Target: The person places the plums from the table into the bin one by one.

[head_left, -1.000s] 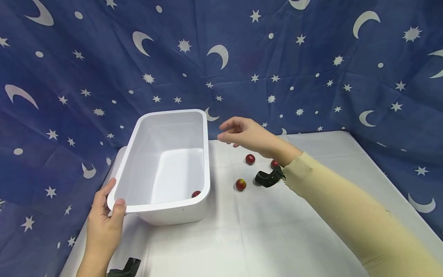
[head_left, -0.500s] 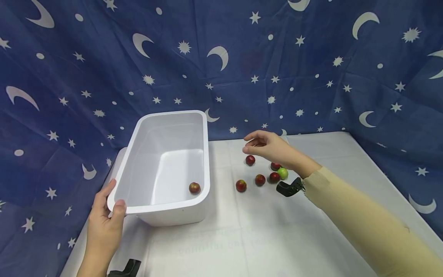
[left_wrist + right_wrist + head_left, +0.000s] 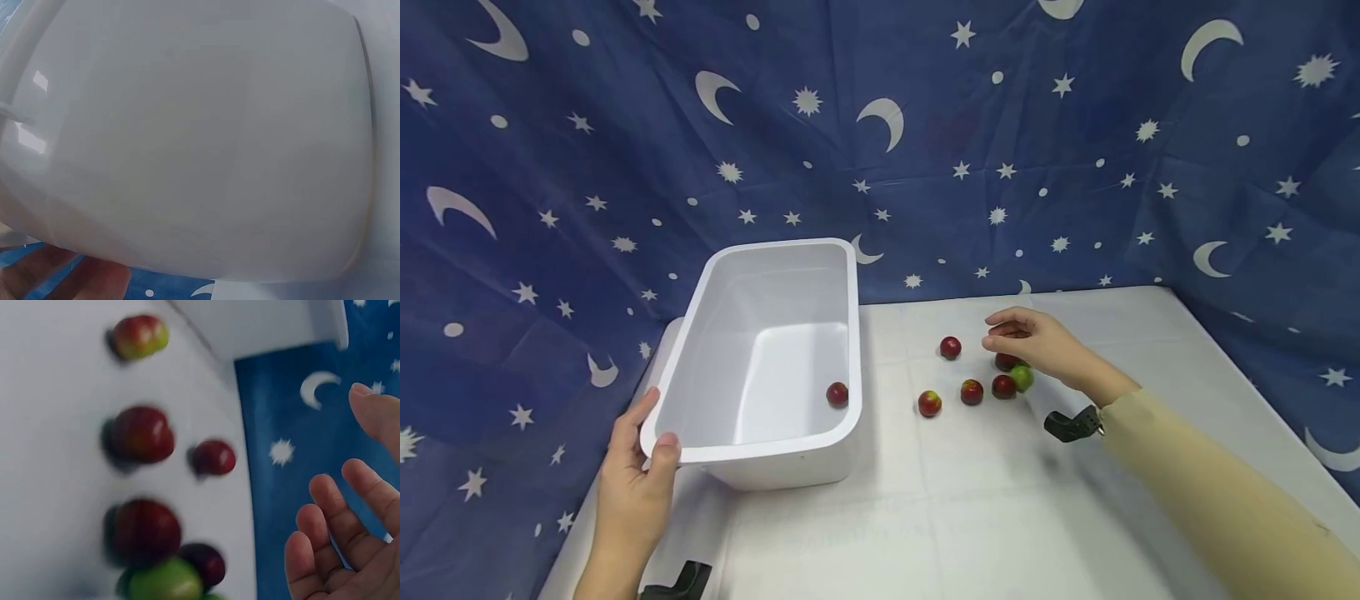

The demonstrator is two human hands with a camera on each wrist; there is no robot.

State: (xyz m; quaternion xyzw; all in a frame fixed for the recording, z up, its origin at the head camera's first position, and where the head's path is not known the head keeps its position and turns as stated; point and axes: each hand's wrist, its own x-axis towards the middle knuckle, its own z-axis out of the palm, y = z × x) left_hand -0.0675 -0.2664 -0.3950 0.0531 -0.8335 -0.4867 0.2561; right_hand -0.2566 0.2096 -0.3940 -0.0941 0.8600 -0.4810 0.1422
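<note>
A deep white plastic tub stands on the left of the table. My left hand grips its near left corner, thumb over the rim and fingers outside; the tub's outer wall fills the left wrist view. One red plum-like fruit lies inside, near the right wall. My right hand hovers over the fruit group on the right, fingers apart and loosely bent, holding nothing. Below it are a green fruit, a dark red fruit and another red fruit partly hidden by the hand.
More red fruit lie between the tub and the group: a red-yellow fruit, a red fruit and one farther back. A white cloth covers the table. A blue moon-and-star curtain hangs close behind.
My right hand has moved from beside the tub to the right, over the fruit group. The fruit in the tub has rolled about. My left hand stays on the rim.
</note>
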